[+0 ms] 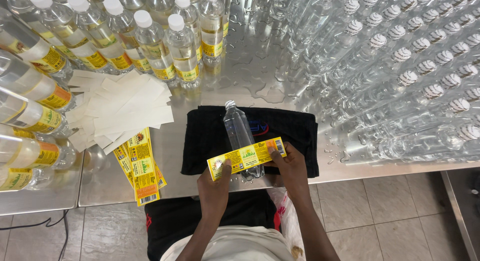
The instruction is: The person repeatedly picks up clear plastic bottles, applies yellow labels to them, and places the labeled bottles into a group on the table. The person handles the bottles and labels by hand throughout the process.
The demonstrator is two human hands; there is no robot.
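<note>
While at the desk (350, 168) edge:
Hands: left hand (214, 187) and right hand (288, 167) pinch label (246, 157) ends.
Bottle (241, 136): lying on cloth (295, 136), bare desk beside.

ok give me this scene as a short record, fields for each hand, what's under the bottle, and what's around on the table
left hand: pinches the left end of a yellow label
right hand: pinches the label's right end
label: stretched across a clear bottle
bottle: lies on its side, cap away from the person, on a black cloth
surface: wet metal table
left side: labelled bottles, pile of backing strips, stack of spare labels
right side: rows of unlabelled bottles lying down
</note>
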